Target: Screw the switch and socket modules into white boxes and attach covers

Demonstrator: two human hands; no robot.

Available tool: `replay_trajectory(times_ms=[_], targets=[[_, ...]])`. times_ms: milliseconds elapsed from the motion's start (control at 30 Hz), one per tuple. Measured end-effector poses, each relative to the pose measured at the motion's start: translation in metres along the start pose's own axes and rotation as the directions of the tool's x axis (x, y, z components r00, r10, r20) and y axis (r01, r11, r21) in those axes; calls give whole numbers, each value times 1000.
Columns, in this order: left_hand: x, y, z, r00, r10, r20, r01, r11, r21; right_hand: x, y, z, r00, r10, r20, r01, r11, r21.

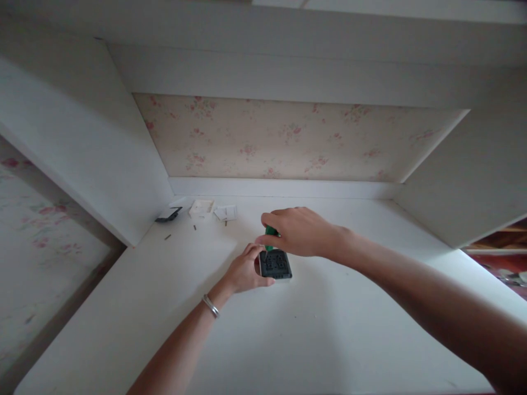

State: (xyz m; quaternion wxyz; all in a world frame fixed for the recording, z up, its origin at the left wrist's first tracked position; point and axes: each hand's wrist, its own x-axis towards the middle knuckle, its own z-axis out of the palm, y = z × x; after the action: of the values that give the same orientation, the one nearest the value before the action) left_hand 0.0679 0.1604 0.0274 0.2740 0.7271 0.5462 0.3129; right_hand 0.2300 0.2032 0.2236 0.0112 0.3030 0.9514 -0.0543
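Observation:
A small dark square electrical part (pixel 276 265) lies flat on the white desk (pixel 313 329). My left hand (pixel 246 271) grips its left edge with thumb and fingers, a silver bangle on the wrist. My right hand (pixel 300 231) is closed around a green-handled tool (pixel 270 232), which stands upright with its tip down on the top of the dark part. Most of the tool is hidden inside the fist.
At the back left of the desk lie a white square box part (pixel 201 208), a white plate (pixel 226 213), a dark plate (pixel 168 215) and loose screws (pixel 167 237). White side panels stand left and right; floral wallpaper (pixel 288 137) covers the back.

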Motion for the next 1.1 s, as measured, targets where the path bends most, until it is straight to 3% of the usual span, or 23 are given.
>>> replay_trajectory(times_ms=[67, 167, 233, 333, 500, 633, 800, 933, 1000, 1100], targets=[[0, 0, 0, 1000, -1, 6, 1, 1000, -15, 2, -1, -4, 1000, 12, 27, -12, 1000, -5], [0, 1, -1, 1000, -6, 15, 6, 1000, -24, 5, -1, -11, 982, -117, 147, 104, 990, 95], [0, 0, 0, 1000, -16, 12, 16, 1000, -14, 7, -2, -14, 979, -104, 174, 104, 995, 9], [-1, -1, 0, 999, -30, 9, 30, 1000, -2, 11, -5, -15, 992, -25, 120, 43, 988, -149], [-1, 0, -2, 1000, -1, 19, 1, 1000, -22, 15, -9, -13, 962, -220, 161, 229, 973, -42], [-1, 1, -3, 999, -22, 30, 23, 999, -28, 17, -8, -15, 987, -91, 132, 119, 968, -220], [-1, 1, -3, 999, -2, 35, 3, 1000, -28, 16, -7, -21, 982, -51, 181, 77, 987, -140], [0, 2, -3, 999, 11, 49, -11, 1000, 9, 15, -5, -18, 995, 16, 103, 10, 968, -249], [0, 2, -3, 998, 11, 62, -13, 1000, 21, 14, -3, -15, 998, 12, 65, 5, 966, -258], [0, 2, -2, 997, -3, 83, -1, 999, 40, 11, 0, -11, 992, -98, 73, 108, 983, -147]])
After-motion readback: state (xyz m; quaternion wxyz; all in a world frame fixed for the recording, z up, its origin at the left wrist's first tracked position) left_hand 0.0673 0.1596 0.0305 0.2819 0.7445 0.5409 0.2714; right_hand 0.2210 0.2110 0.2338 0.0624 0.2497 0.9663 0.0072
